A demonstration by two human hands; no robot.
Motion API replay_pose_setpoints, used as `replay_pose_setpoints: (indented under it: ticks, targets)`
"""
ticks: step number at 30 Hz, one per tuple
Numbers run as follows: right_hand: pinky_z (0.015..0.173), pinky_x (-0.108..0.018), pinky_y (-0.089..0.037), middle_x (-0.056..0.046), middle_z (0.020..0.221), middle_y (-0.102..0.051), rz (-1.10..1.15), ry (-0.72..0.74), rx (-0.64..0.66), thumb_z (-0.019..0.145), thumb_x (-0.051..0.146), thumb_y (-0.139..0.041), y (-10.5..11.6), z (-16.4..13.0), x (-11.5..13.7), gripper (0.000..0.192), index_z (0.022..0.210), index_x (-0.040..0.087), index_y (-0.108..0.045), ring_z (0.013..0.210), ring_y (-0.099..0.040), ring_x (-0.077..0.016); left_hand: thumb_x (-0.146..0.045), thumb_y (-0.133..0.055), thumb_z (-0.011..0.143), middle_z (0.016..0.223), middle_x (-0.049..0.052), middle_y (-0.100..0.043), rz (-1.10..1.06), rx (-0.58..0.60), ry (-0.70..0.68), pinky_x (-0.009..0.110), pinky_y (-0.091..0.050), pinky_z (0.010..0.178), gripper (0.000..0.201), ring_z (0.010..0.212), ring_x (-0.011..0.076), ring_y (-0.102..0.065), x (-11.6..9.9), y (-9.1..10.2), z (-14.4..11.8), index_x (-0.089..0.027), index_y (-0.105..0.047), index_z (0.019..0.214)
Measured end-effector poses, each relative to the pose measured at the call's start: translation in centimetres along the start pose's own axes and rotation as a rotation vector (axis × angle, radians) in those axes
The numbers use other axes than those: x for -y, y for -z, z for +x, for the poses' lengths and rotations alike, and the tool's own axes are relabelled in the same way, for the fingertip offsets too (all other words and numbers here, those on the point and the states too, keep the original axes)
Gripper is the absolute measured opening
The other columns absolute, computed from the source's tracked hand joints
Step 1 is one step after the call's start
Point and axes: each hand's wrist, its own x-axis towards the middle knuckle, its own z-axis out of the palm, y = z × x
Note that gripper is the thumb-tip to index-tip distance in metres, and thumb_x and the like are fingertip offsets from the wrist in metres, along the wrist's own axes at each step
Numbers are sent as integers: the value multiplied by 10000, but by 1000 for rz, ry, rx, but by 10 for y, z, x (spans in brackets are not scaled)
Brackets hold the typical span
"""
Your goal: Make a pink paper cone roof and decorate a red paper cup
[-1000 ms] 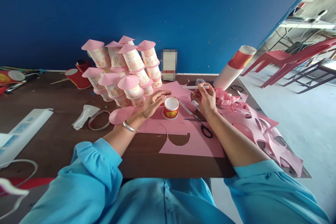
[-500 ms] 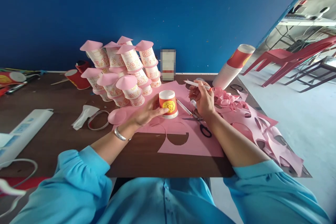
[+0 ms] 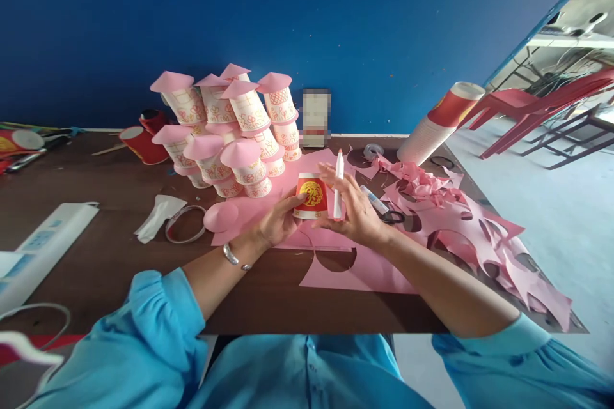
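My left hand (image 3: 281, 217) is closed around the left side of an upside-down red and white paper cup (image 3: 313, 197) with a yellow emblem, its thumb lying on the front. A white marker (image 3: 338, 186) with a red tip stands nearly upright in my right hand (image 3: 357, 208). The fingertips of that hand reach the cup's right side; whether they press on it I cannot tell. Beneath both hands lies a pink paper sheet (image 3: 378, 271) with rounded cut-outs. Beside my right hand are a white and blue tube (image 3: 374, 199) and the partly hidden black handle of the scissors (image 3: 394, 217).
Decorated cup towers (image 3: 240, 166) with pink cone roofs stand at the back left. A tall cup stack (image 3: 434, 131) leans at the back right, behind pink paper scraps (image 3: 470, 223). Left of the sheet lie a tape roll (image 3: 186, 225) and a pink cone (image 3: 220, 217). A power strip (image 3: 52, 243) is farther left.
My right hand has moved left with the marker to the cup, and the marker has turned from lying sideways to upright. The cup is slightly tilted and lower, still in my left hand.
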Motion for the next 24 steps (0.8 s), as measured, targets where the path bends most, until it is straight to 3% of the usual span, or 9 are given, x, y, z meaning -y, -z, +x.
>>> replay_pose_setpoints:
  ticks: [3, 10, 13, 19, 21, 24]
  targets:
    - [1244, -639, -526, -214, 1659, -599, -71, 2, 116, 1032, 586, -755, 2, 0, 5, 785, 1648, 267, -388, 1533, -604, -386, -442, -855, 881, 1230, 63, -823, -21, 16, -14, 412, -600, 1065, 425, 1206, 280, -760, 0, 1, 0, -228, -756, 1235]
    - [1192, -637, -562, -200, 1606, -647, -97, -33, 38, 1040, 567, -751, 5, -3, 6, 688, 1581, 270, -447, 1482, -642, -396, -535, -879, 875, 1252, 93, -827, -37, 158, 25, 498, -617, 1014, 562, 1145, 335, -795, -2, 4, -5, -240, -739, 1332]
    - [1185, -607, -573, -198, 1595, -660, -68, -39, 52, 1051, 558, -741, 9, -8, 8, 659, 1570, 262, -464, 1463, -662, -380, -590, -868, 885, 1236, 86, -829, -18, 134, 49, 442, -617, 982, 532, 1114, 304, -794, -2, 2, -5, -235, -774, 1269]
    - [1138, -581, -612, -195, 1572, -681, -32, 24, 61, 1047, 526, -759, 9, -13, 14, 664, 1585, 268, -467, 1463, -671, -377, -523, -910, 869, 1225, 45, -826, 35, 81, 35, 357, -600, 969, 484, 1137, 253, -767, -3, -4, -6, -259, -785, 1255]
    - [1098, -561, -635, -179, 1484, -743, -10, 20, -37, 1056, 445, -767, 11, -14, 18, 612, 1573, 272, -490, 1374, -733, -358, -537, -899, 875, 1232, 57, -820, 27, 66, 49, 390, -611, 977, 495, 1150, 273, -767, -4, -4, -7, -257, -774, 1264]
    - [947, -461, -677, -71, 1180, -852, 21, -22, -184, 1101, 215, -660, 16, -14, 28, 408, 1490, 326, -604, 1013, -833, -260, -573, -872, 879, 1264, 80, -810, 27, 37, 34, 463, -622, 1002, 533, 1210, 324, -755, -3, -3, -7, -254, -747, 1286]
